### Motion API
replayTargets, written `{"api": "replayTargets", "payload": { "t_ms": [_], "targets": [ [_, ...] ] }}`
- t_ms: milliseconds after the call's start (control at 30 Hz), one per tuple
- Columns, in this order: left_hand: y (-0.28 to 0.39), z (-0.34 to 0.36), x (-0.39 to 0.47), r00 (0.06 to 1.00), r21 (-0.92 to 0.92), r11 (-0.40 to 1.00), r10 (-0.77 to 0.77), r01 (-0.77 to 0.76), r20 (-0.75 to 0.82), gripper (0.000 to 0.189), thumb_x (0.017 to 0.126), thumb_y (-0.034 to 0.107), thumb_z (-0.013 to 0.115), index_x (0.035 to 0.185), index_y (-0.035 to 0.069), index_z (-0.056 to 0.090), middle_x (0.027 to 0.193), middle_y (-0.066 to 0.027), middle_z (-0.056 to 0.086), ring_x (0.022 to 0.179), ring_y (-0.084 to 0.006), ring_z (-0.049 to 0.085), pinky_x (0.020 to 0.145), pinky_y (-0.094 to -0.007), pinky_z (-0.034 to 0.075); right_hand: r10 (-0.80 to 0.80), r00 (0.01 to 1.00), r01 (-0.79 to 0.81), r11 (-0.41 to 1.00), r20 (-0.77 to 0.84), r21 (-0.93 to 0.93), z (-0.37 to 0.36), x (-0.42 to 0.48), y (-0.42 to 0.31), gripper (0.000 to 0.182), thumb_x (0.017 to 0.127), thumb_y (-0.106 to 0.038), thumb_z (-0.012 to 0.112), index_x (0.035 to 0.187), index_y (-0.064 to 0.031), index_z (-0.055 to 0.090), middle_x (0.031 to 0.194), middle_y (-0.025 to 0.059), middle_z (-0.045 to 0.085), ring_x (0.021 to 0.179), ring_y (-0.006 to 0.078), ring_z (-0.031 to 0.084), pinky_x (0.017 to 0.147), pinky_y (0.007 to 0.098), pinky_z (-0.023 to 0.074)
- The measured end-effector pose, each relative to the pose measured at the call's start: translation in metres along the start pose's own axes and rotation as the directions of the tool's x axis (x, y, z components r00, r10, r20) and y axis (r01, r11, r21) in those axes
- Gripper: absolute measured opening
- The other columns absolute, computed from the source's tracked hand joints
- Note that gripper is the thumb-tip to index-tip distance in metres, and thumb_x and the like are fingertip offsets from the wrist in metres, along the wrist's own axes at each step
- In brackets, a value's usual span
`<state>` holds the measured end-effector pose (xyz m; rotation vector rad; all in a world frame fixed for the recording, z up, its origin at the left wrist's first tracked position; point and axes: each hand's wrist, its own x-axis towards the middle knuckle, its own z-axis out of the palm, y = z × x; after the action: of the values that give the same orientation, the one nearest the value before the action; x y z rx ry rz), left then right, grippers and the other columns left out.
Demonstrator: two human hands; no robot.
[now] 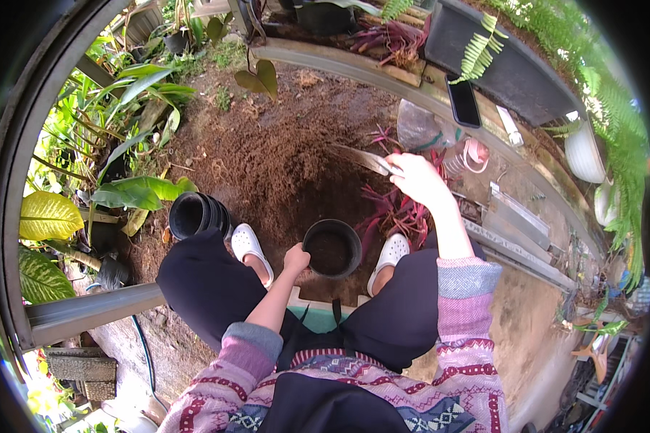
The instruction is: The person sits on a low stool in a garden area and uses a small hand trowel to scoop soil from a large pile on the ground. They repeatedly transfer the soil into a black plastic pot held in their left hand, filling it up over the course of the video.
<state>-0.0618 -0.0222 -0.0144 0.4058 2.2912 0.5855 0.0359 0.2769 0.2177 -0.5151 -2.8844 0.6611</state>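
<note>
My left hand grips the left rim of a round black plastic plant pot, which stands between my feet with dark soil at its bottom. Farther out and to the right, my right hand is closed on the handle of a hand trowel. The trowel's blade lies at the right side of a heap of loose brown soil, and its tip is hard to make out against the soil. Plants with purple-red leaves grow or lie just below my right hand.
Nested black pots lie beside my left shoe. Behind the heap runs a metal-edged ledge with a long planter and a smartphone. A clear plastic bag and a pink pot are at the right, leafy plants at the left.
</note>
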Motion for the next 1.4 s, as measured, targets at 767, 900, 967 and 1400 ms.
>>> {"api": "replayTargets", "payload": {
  "t_ms": [767,900,967,1400],
  "targets": [
    [0.124,-0.270,0.028,0.940,-0.860,0.378,0.131,-0.342,-0.316,0.019,0.077,0.007,0.044,0.094,0.000,0.045,0.078,-0.0126,0.058,0.060,-0.0227,0.062,0.049,-0.0290,0.053,0.418,0.433,-0.332,0.898,0.799,-0.290,0.158,0.050,0.024,0.026,0.068,-0.009,0.054,0.091,-0.0099,0.066,0.074,0.0108,0.064,0.060,0.0213,0.062,0.054,0.0354,0.0499],
    [0.133,-0.277,0.021,0.978,-0.970,0.126,0.057,-0.208,-0.202,0.022,0.075,0.008,0.046,0.096,0.000,0.045,0.082,-0.0152,0.059,0.064,-0.0255,0.062,0.052,-0.0283,0.054,0.496,0.762,-0.314,0.846,0.417,-0.431,0.257,0.026,0.038,0.027,0.073,-0.018,0.051,0.094,-0.0108,0.066,0.096,0.0160,0.063,0.095,0.0338,0.058,0.081,0.0429,0.0472],
    [0.118,-0.290,0.021,0.980,-0.975,0.099,0.052,-0.198,-0.193,0.019,0.077,0.010,0.048,0.093,-0.001,0.048,0.083,-0.0166,0.060,0.069,-0.0268,0.063,0.056,-0.0275,0.054,0.637,0.687,-0.627,0.763,0.351,-0.156,0.290,0.010,0.006,0.030,0.072,-0.017,0.050,0.098,-0.0074,0.064,0.097,0.0164,0.062,0.095,0.0340,0.058,0.081,0.0419,0.0471],
    [0.126,-0.294,0.021,0.980,-0.980,0.019,0.034,-0.199,-0.198,0.017,0.076,0.009,0.049,0.090,-0.001,0.048,0.081,-0.0160,0.060,0.069,-0.0265,0.063,0.056,-0.0249,0.053,0.698,0.260,-0.858,-0.151,0.668,0.491,0.357,-0.073,0.034,0.015,0.085,-0.020,0.052,0.090,-0.0070,0.048,0.065,0.0078,0.052,0.049,0.0199,0.050,0.042,0.0365,0.0426]
  ]
}}
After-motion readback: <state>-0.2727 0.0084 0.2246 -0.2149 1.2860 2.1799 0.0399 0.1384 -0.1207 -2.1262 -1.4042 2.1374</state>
